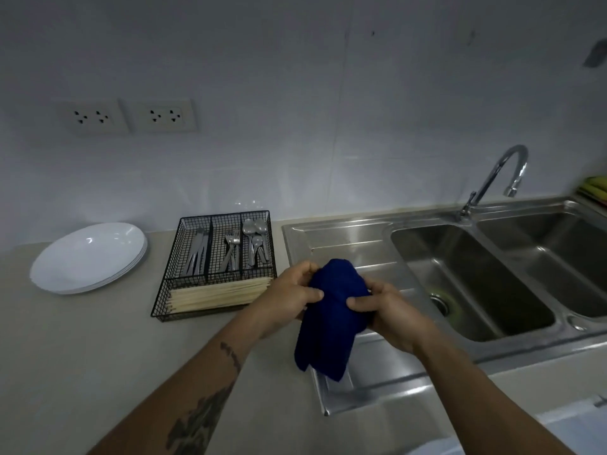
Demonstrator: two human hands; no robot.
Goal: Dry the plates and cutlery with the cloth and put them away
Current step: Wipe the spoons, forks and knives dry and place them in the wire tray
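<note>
Both hands hold a dark blue cloth above the sink's draining board. My left hand grips its left side with the thumb pressed on the fabric. My right hand grips its right side. The cloth bunches between them and its lower end hangs down; whatever may be wrapped inside is hidden. A stack of white plates lies on the counter at the left. A black wire cutlery tray holds knives, forks and spoons in three compartments, with wooden chopsticks across the front one.
A steel double sink with a curved tap fills the right side; its draining board lies under my hands. Beige counter spreads to the left. Two wall sockets sit above the plates. Something green and yellow is at the far right edge.
</note>
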